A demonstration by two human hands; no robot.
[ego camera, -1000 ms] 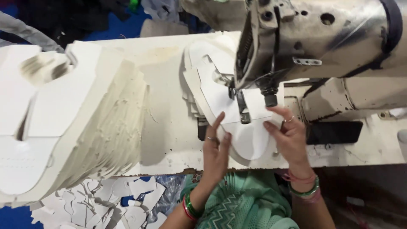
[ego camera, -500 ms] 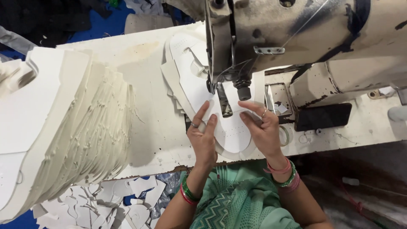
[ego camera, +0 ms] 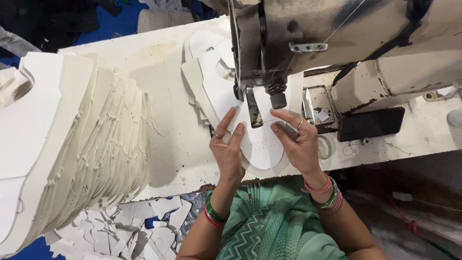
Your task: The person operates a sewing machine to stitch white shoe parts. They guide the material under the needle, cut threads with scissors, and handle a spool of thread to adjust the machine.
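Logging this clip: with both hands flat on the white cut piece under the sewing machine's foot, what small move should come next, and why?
Probably feed the white cut piece slightly onward under the presser foot. The left hand and right hand press it flat either side of the foot, and the sewing machine head sits right above it.

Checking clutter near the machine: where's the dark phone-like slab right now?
In the head view, the dark slab lies flat on the white table, right of the right hand, below the sewing machine arm and just beside its metal needle plate.
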